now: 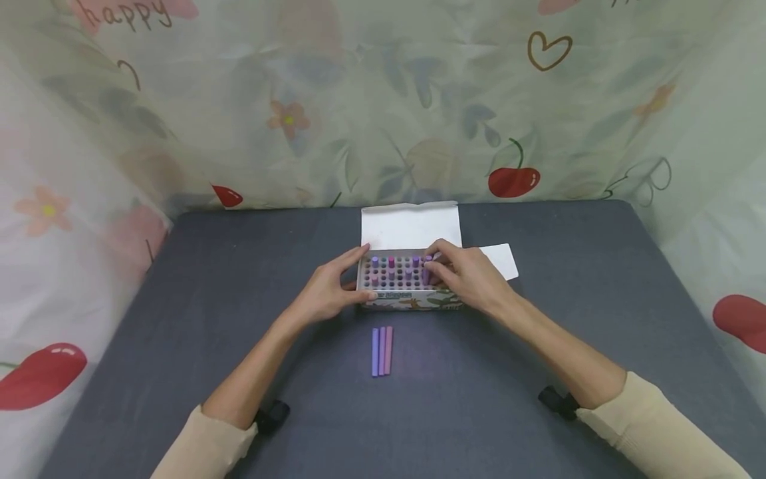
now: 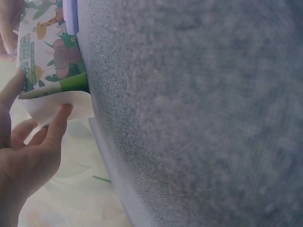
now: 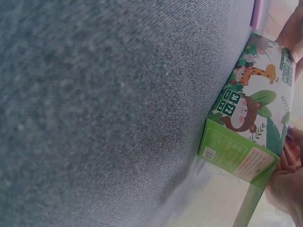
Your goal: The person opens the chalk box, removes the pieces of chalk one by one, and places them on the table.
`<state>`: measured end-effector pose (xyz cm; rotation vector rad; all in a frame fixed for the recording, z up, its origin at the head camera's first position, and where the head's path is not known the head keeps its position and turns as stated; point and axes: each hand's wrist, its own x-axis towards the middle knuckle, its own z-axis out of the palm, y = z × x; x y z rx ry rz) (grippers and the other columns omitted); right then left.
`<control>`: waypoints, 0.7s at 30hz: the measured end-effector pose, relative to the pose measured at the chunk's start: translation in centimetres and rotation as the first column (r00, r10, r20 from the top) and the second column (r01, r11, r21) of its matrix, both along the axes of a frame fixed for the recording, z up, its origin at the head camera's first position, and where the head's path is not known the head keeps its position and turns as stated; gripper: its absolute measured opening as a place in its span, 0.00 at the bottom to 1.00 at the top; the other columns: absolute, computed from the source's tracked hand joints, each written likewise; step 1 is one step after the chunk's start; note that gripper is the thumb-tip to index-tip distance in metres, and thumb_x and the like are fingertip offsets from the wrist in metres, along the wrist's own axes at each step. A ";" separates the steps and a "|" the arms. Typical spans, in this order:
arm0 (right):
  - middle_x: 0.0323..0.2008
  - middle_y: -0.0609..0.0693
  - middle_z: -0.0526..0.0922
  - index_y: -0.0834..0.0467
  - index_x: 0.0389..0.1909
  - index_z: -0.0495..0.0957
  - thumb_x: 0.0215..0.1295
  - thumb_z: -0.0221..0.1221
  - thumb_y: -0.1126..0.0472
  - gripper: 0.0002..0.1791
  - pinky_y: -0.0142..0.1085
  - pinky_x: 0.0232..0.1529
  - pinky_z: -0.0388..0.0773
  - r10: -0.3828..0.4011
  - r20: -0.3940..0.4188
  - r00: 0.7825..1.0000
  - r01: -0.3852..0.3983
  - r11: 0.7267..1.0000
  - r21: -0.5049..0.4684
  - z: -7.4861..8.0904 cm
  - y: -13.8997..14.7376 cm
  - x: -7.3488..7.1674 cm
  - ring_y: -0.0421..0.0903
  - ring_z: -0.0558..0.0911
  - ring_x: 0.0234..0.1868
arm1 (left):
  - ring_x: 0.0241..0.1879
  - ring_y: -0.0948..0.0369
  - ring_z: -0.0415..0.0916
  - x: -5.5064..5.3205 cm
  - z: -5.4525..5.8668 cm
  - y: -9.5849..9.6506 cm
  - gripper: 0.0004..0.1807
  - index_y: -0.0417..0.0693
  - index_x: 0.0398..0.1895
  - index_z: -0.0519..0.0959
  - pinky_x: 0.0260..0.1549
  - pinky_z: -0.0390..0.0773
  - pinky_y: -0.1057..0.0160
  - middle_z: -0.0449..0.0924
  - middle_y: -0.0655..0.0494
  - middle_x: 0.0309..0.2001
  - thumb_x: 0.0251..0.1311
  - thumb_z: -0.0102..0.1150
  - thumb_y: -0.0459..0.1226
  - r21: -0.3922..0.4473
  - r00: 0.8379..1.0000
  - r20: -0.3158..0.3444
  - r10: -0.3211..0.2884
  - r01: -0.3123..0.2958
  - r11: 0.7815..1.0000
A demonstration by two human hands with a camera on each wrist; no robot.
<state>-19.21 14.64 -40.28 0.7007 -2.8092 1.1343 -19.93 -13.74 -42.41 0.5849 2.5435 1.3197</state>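
A cardboard box (image 1: 413, 303) printed with cartoon animals stands on the table, its top opened and a holed insert showing. Several purple and pink chalk-like sticks poke up from the holes. My left hand (image 1: 326, 289) grips the box's left end, thumb at the front and index finger at the back. In the left wrist view a fingertip touches a white end flap (image 2: 59, 106). Over the right end of the insert, my right hand (image 1: 475, 276) pinches an upright purple chalk stick (image 1: 427, 274); its lower end is hidden. In front of the box, three sticks (image 1: 382, 351) lie side by side.
The white lid (image 1: 411, 226) is folded back behind the box, and a white side flap (image 1: 501, 261) sticks out to the right. A dark grey cloth (image 1: 467, 412) covers the table. Patterned curtains (image 1: 383, 100) hang behind and at both sides.
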 end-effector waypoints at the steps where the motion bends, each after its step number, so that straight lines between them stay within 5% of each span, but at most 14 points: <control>1: 0.29 0.49 0.87 0.55 0.44 0.79 0.72 0.59 0.60 0.05 0.34 0.31 0.85 0.004 0.015 1.000 -0.003 1.000 -0.026 0.0 0.0 0.0 0.39 0.87 0.30 | 0.69 0.50 0.64 0.0 0.0 0.0 0.49 0.58 0.79 0.56 0.55 0.80 0.60 0.52 0.52 0.78 0.56 0.73 0.39 0.000 1.000 0.002 -0.001 0.001 1.000; 6: 0.32 0.53 0.88 0.58 0.46 0.78 0.72 0.59 0.63 0.05 0.33 0.31 0.87 0.027 0.055 0.998 -0.019 0.991 -0.134 0.0 0.2 0.0 0.42 0.88 0.30 | 0.70 0.51 0.63 -0.1 -0.1 0.1 0.49 0.58 0.79 0.56 0.56 0.80 0.61 0.52 0.52 0.78 0.56 0.73 0.39 0.000 1.000 0.002 0.001 -0.001 1.000; 15: 0.35 0.53 0.86 0.60 0.47 0.77 0.72 0.59 0.63 0.08 0.34 0.27 0.86 0.021 -0.056 0.998 -0.031 0.984 -0.178 0.4 0.5 0.0 0.44 0.87 0.26 | 0.70 0.50 0.63 -0.2 0.2 0.2 0.49 0.57 0.78 0.57 0.55 0.80 0.61 0.53 0.49 0.77 0.56 0.74 0.37 0.000 1.000 -0.007 0.004 -0.004 1.000; 21: 0.35 0.54 0.85 0.62 0.48 0.77 0.71 0.59 0.65 0.08 0.38 0.28 0.87 0.039 -0.016 0.999 -0.042 0.957 -0.289 0.8 0.2 0.4 0.49 0.87 0.27 | 0.70 0.50 0.63 -0.1 0.1 0.0 0.49 0.57 0.78 0.57 0.56 0.80 0.62 0.53 0.50 0.77 0.56 0.73 0.38 0.004 1.000 0.009 0.006 -0.006 1.000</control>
